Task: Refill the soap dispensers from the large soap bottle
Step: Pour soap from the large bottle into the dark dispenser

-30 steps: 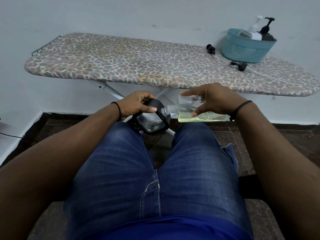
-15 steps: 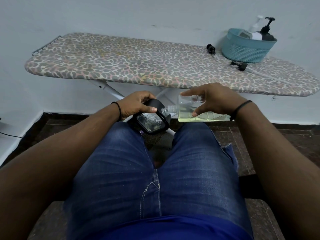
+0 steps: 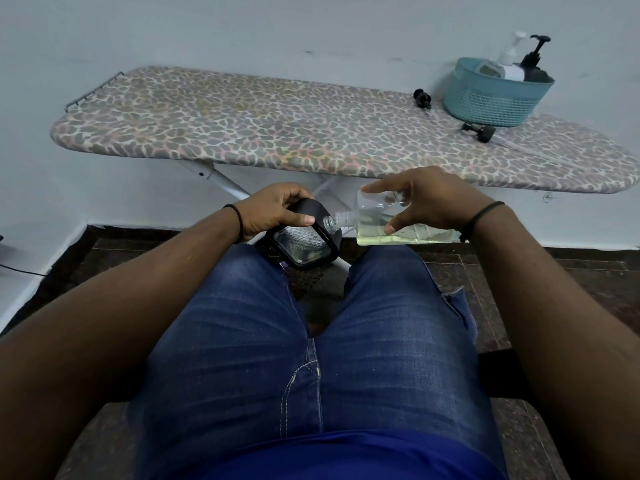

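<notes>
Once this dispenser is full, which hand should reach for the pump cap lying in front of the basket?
Probably the right hand: the loose black pump cap lies on its side of the leopard-print ironing board, before the teal plastic basket. It must first put down the clear soap bottle.

One clear rectangular plastic bottle of pale yellow liquid [image 3: 398, 226]. One black square-sided dispenser with a clear window [image 3: 304, 242]. Two hands, the left [image 3: 277, 211] and the right [image 3: 433, 199]. One teal perforated plastic basket [image 3: 491, 102] with two pump-topped bottles in it, one white [image 3: 509, 62] and one black [image 3: 533, 62]. Two loose black pump heads [image 3: 423, 98] [image 3: 479, 131] on the leopard-print surface [image 3: 277, 133].
</notes>
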